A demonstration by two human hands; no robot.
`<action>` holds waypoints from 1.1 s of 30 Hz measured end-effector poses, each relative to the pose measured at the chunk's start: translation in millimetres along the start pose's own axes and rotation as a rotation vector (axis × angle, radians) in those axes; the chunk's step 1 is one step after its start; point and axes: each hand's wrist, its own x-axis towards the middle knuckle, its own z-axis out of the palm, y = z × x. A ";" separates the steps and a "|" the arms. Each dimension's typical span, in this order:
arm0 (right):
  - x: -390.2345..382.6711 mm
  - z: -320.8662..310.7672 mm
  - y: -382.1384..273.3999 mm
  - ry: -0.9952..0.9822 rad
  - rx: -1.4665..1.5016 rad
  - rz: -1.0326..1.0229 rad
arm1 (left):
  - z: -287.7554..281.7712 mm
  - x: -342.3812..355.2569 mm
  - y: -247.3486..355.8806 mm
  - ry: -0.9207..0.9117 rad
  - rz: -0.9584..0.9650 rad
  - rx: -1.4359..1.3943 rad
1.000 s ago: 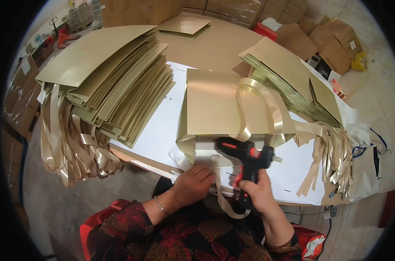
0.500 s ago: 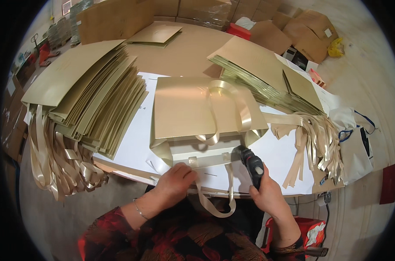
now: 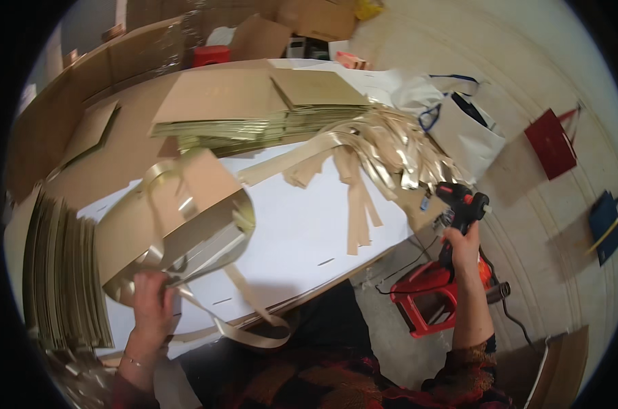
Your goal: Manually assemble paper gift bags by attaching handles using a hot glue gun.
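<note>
A gold paper bag (image 3: 126,228) lies on its side on the white-covered table, its mouth facing me. My left hand (image 3: 152,303) is closed on the near rim of the bag, fingertips partly hidden. From that rim a satin ribbon handle (image 3: 254,336) loops down over the table edge. Another ribbon handle (image 3: 185,198) curls across the upper panel. Out to the right, my right hand (image 3: 463,249) grips a black hot glue gun (image 3: 467,204) with a glue stick at its back. The gun is past the table's right end, away from the bag.
Flat gold bags stand packed at the left (image 3: 64,273); another stack (image 3: 220,95) lies at the back. Cut ribbons (image 3: 391,146) spread near the right corner, beside a white bag (image 3: 469,140). Below the gun are a red stool (image 3: 408,310) and cables. A red bag (image 3: 551,144) stands farther right.
My view has swung right. The glue gun has moved from the bag's rim to beyond the table's right end. My left hand stays at the bag's rim.
</note>
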 end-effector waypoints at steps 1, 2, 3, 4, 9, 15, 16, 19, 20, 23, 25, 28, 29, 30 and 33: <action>18.2 -18.0 19.8 0.090 -0.057 -0.027 | 4.9 3.8 -2.9 0.032 -0.123 0.009; 35.7 -34.5 41.0 0.170 -0.113 -0.052 | 8.6 4.7 -8.1 0.063 -0.255 0.024; 51.0 -46.4 62.0 0.239 -0.155 -0.028 | 18.5 -1.6 -35.4 -0.009 -0.422 -0.067; 63.3 -53.2 77.5 0.226 -0.149 -0.024 | 25.4 -2.1 -38.4 -0.009 -0.431 -0.054; 140.5 -93.4 184.3 0.061 -0.266 0.307 | 18.0 15.7 -27.7 -0.182 -0.163 0.309; 202.6 -125.1 244.2 -0.098 -0.150 0.594 | 20.0 57.0 16.3 -0.358 -0.062 0.009; 203.0 -114.0 239.9 0.182 -0.522 0.157 | 22.4 65.8 21.2 -0.406 0.010 -0.034; 134.1 22.0 130.1 0.121 -0.207 -0.240 | 33.4 74.6 35.9 -0.577 -0.050 0.123; 114.2 39.2 118.7 0.036 -0.126 -0.381 | 45.8 90.2 42.3 -0.623 0.018 0.095; -28.2 175.6 37.6 -0.485 -0.016 -0.308 | 77.9 103.1 30.4 -0.682 0.098 0.080; -76.7 245.2 0.4 -0.570 -0.087 -0.433 | 99.9 109.7 25.2 -0.687 0.151 0.054; -94.6 323.9 -21.4 -0.570 -0.541 -0.449 | 117.3 110.2 25.1 -0.898 -0.045 -0.179; -89.2 333.6 -8.6 -0.498 -0.640 -0.516 | 124.5 110.7 28.6 -0.883 -0.019 -0.209; -92.0 344.0 -3.9 -0.447 -0.717 -0.590 | 125.4 104.0 24.1 -0.866 -0.022 -0.225; -89.0 338.4 0.7 -0.524 -0.633 -0.685 | 99.3 86.3 14.9 -0.862 -0.076 -0.141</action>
